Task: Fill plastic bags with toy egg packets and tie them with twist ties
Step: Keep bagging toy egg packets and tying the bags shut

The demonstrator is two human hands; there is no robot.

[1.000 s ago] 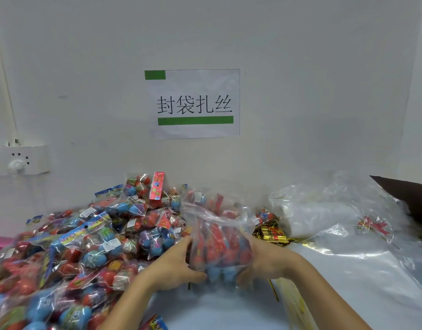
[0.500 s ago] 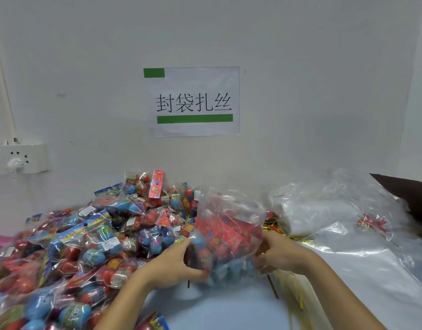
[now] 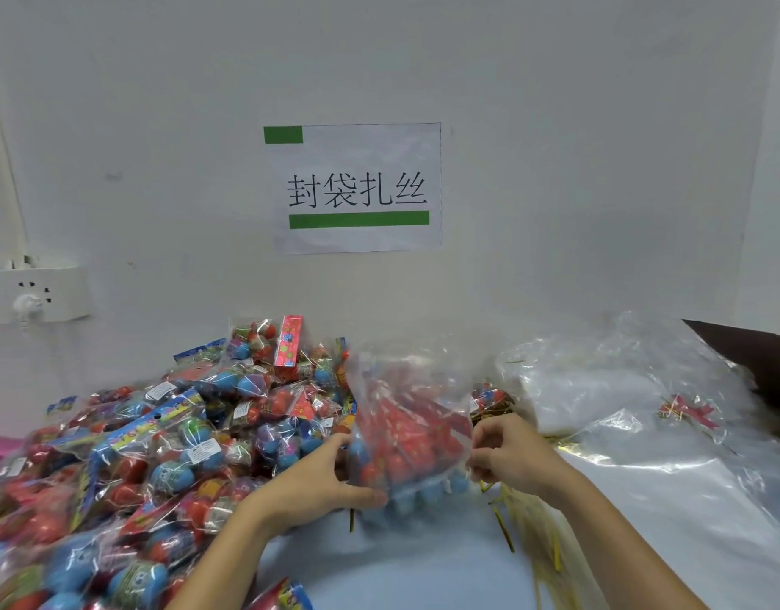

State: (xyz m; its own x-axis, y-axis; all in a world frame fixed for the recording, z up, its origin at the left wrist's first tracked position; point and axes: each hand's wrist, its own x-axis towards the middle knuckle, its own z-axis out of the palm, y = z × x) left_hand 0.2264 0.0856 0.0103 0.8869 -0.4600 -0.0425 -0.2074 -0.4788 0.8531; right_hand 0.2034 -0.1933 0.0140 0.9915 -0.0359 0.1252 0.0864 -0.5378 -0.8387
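Note:
A clear plastic bag [image 3: 412, 427] filled with red and blue toy egg packets stands on the table in the middle, tilted to the left. My left hand [image 3: 322, 482] grips its lower left side with curled fingers and thumb. On the bag's right edge my right hand [image 3: 507, 451] pinches the plastic. Gold twist ties [image 3: 507, 528] lie loose on the table just below my right hand. A large heap of toy egg packets [image 3: 150, 442] fills the left side.
A stack of empty clear bags [image 3: 608, 389] lies at the right, with a small red bundle [image 3: 687, 411] on it. A dark cardboard flap [image 3: 749, 358] juts in at the far right. A wall label [image 3: 357, 187] and a socket strip [image 3: 36, 292] hang behind.
The filled bag has been turned and tipped leftward, its open top now spread upward. My right hand slid from under the bag to its right edge.

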